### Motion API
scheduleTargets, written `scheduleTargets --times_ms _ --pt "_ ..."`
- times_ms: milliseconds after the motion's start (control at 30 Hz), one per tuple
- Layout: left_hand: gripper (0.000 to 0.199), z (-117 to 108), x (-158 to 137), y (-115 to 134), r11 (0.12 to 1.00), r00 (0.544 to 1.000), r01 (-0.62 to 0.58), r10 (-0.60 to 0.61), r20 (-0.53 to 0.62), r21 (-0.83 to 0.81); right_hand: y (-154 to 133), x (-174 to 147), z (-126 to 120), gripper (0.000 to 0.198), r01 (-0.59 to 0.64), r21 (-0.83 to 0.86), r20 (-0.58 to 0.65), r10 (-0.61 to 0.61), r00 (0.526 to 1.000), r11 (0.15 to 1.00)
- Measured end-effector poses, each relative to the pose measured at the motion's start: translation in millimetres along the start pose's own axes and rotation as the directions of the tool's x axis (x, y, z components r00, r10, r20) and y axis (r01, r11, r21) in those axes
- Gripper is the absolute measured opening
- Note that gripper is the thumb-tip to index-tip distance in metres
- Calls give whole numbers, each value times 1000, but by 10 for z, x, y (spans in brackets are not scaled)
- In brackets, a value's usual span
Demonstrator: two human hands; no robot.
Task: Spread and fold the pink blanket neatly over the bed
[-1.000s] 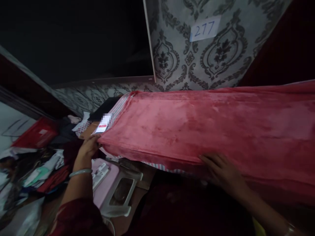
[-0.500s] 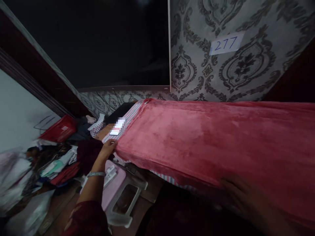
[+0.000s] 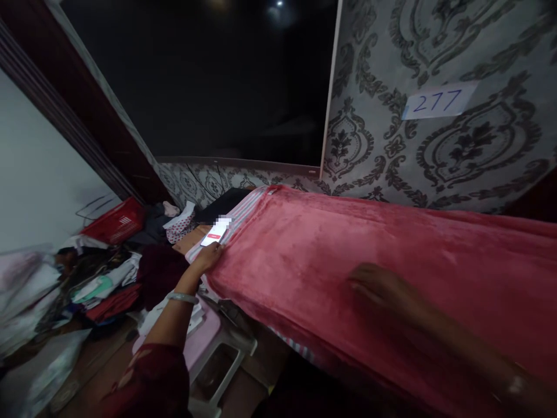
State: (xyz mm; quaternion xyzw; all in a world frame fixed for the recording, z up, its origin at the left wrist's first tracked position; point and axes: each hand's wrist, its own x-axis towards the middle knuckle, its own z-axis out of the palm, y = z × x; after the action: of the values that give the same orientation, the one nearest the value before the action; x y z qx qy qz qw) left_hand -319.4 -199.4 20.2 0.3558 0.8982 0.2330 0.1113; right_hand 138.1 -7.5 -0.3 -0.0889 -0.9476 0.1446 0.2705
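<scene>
A pink-red plush blanket [image 3: 300, 249] covers a long, narrow surface, with a striped cloth [image 3: 246, 207] showing at its left end. On those stripes rests a lit smartphone [image 3: 215, 233], its screen partly pixelated. My left hand [image 3: 211, 256], wearing a bangle, is closed at the phone's lower end; its fingertips are partly hidden. Over the middle of the blanket is my right hand [image 3: 374, 284], loosely bent and holding nothing. Blur hides whether it touches the fabric.
A big dark television [image 3: 200, 81] hangs on the patterned wall beside a paper marked 277 [image 3: 439, 101]. Below left stands a pink stool [image 3: 206, 331] with white items on it. Heaped clothes [image 3: 108, 284] and a red basket [image 3: 115, 222] fill the floor at left.
My left hand has shifted from the striped cloth's corner up to the phone's lower end. The right hand has moved from the blanket's front edge inward over its middle. The view has turned slightly left.
</scene>
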Motion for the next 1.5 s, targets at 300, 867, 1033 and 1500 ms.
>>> scheduleTargets --times_ms 300,867,1033,1500 --pt "27 207 -137 -83 1000 999 16 -16 -41 -5 1044 1642 616 26 -185 -61 -17 185 983 981" --pt "38 300 -414 -58 998 999 -33 32 28 46 1207 3095 1428 26 -496 -256 199 547 813 830" --pt "37 105 -467 -7 995 992 -102 102 -80 2 1244 3315 1100 28 -490 -204 -172 462 870 847" --pt "26 73 -157 -122 958 992 124 -117 -45 260 1518 3417 1893 37 -490 -259 76 523 849 833"
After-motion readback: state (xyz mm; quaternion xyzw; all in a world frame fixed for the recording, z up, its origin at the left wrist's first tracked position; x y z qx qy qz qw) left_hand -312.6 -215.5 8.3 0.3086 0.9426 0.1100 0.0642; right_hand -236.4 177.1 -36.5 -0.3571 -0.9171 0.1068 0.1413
